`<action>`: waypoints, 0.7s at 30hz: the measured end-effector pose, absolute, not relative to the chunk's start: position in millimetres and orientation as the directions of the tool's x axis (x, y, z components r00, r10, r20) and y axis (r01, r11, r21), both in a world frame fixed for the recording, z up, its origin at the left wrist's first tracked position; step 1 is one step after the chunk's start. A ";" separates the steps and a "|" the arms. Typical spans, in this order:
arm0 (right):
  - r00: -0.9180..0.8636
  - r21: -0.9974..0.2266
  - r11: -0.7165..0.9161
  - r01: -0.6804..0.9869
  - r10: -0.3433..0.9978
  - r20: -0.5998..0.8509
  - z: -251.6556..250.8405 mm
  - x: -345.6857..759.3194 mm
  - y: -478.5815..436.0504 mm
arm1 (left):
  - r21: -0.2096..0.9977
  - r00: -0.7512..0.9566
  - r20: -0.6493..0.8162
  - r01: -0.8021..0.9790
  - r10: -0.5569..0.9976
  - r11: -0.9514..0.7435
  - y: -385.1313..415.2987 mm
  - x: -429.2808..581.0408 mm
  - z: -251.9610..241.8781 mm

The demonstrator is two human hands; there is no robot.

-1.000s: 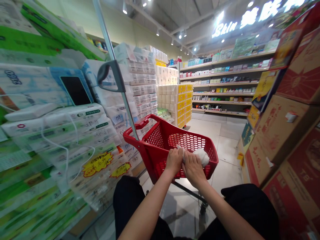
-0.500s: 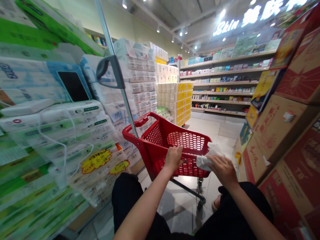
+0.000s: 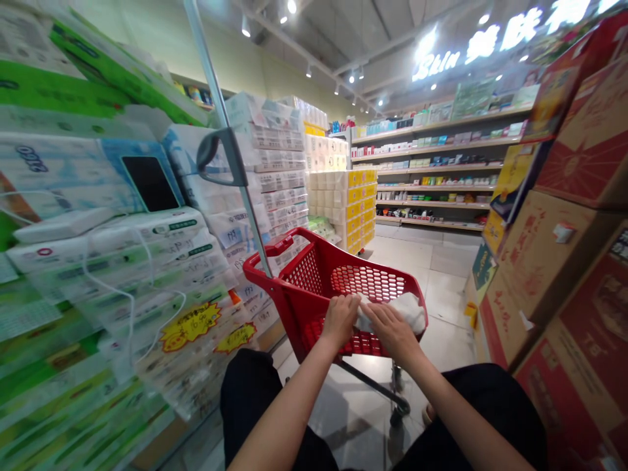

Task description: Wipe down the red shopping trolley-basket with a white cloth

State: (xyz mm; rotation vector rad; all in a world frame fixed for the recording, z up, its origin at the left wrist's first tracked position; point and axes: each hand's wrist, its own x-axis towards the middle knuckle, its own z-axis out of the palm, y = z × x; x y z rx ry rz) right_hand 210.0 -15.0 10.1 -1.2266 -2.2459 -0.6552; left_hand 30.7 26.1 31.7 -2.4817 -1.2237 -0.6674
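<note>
A red plastic shopping cart with lattice sides stands in front of my knees. My left hand is closed over the cart's near top rim. Beside it, almost touching, my right hand presses a white cloth against the same rim, its fingers bent over the edge. Part of the cloth drapes into the basket, and some of it lies hidden under my right hand. A metal pole with a grey handle rises from the cart's handle end.
Stacked tissue packs line the left side, with a phone and a white cable on them. Cardboard boxes are piled at the right. Beyond the cart are yellow-sided paper packs and shelves of small goods.
My right hand has slid left along the rim with the cloth, from the cart's front corner to beside my left hand. My left hand stays on the rim.
</note>
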 end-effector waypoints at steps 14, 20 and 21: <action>-0.427 0.121 0.444 0.888 0.695 0.578 -2.3 262.8 -40.7 | -0.077 0.595 0.529 0.744 0.605 -0.664 16.3 37.4 41.3; -0.412 -0.015 0.551 0.834 0.641 0.648 6.6 265.0 -29.8 | -0.006 0.609 0.597 0.655 0.522 -0.756 11.1 38.6 44.5; -0.430 -0.022 0.572 0.820 0.641 0.636 10.3 266.0 -27.8 | 0.018 0.594 0.623 0.640 0.510 -0.768 9.7 38.8 46.5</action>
